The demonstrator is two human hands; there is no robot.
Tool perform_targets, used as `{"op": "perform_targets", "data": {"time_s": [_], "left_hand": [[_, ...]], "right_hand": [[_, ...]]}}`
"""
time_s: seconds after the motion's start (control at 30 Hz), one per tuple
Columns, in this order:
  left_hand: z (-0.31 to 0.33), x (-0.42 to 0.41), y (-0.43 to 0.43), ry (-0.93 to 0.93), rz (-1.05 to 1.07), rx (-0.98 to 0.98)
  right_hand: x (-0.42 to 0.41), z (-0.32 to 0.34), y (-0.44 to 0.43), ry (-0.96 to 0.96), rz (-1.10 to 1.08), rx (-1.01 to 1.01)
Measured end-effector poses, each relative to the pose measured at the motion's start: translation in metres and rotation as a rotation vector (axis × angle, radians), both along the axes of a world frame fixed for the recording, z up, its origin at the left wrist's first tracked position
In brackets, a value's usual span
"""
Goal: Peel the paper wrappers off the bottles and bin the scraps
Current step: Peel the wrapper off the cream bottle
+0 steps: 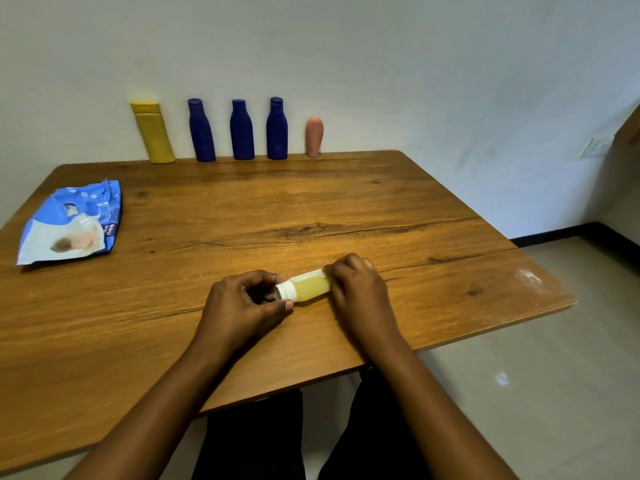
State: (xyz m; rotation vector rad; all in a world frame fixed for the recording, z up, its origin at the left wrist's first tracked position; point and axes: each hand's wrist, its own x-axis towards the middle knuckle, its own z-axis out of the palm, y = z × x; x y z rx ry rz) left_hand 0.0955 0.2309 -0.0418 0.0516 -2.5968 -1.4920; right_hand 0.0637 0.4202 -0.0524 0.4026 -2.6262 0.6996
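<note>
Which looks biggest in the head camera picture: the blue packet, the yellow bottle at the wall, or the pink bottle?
1. blue packet, though it lies nearer the camera
2. yellow bottle
3. pink bottle, clearly the smallest, standing in the same row

5 bottles lined up along back edge of counter (381,202), against wall (381,64): tall bottle (153,133) far left, then 3 matching bottles (242,130), short bottle (314,136) at right end. Pouch (71,223) lying flat on left side. Small bottle (308,287) on its side near front edge, cap pointing left, left hand (242,303) at cap end, right hand (360,292) at base end.
</note>
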Motion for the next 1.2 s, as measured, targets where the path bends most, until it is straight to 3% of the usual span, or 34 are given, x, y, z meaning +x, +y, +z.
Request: {"op": "perform_targets", "data": {"time_s": [0.13, 0.33, 0.6, 0.67, 0.8, 0.97, 1.03, 1.1, 1.2], "left_hand": [[0.000, 0.000, 0.000, -0.005, -0.008, 0.014], [0.000, -0.001, -0.001, -0.019, -0.004, 0.031], [0.005, 0.003, 0.003, -0.006, -0.027, -0.005], [0.005, 0.004, 0.002, -0.007, -0.029, -0.009], [0.005, 0.003, 0.002, -0.002, -0.038, 0.003], [0.005, 0.002, 0.001, 0.005, -0.051, -0.011], [0.004, 0.002, 0.001, 0.002, -0.050, -0.005], [0.005, 0.002, 0.001, -0.005, -0.047, -0.006], [0.005, 0.000, 0.001, -0.014, -0.046, 0.022]], "right_hand": [[-0.011, 0.008, 0.020, -0.036, -0.108, -0.108], [0.038, 0.001, -0.037, 0.079, 0.184, -0.011], [-0.010, 0.014, 0.018, -0.102, -0.154, -0.107], [-0.001, 0.022, 0.000, -0.057, -0.055, -0.175], [0.023, 0.016, -0.036, -0.024, 0.137, -0.049], [-0.016, 0.006, 0.017, -0.127, -0.152, -0.033], [-0.018, 0.013, 0.025, -0.110, -0.186, -0.139], [-0.005, 0.023, 0.009, -0.012, -0.120, -0.217], [0.020, 0.022, -0.034, -0.001, 0.099, -0.105]]}}
